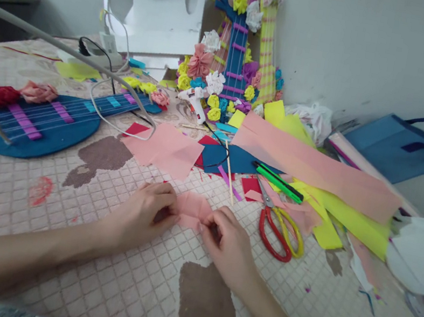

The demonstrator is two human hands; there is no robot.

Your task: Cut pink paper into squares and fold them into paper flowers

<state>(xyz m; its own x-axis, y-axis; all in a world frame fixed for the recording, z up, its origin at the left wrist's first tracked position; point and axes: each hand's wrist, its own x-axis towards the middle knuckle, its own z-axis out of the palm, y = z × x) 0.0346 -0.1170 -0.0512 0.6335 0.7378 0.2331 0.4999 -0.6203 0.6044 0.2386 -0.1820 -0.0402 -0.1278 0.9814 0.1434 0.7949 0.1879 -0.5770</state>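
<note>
A small piece of pink crepe paper (193, 207), marked with creases, is stretched just above or on the table between my two hands. My left hand (152, 208) pinches its left edge between thumb and fingers. On the opposite edge, my right hand (223, 231) is closed in a similar pinch. Right of my right hand lie scissors (276, 234) with one red and one yellow handle. Beyond the held piece rest larger pink paper squares (173, 147) and a thin wooden stick (229, 172).
A blue paper guitar (49, 124) with paper roses lies at the left. A white glue gun (193, 101) stands behind, near decorated guitars (237, 48). At the right are a green utility knife (279, 182), a long pink strip (318, 163), yellow paper (364, 223) and a blue bag (398, 145).
</note>
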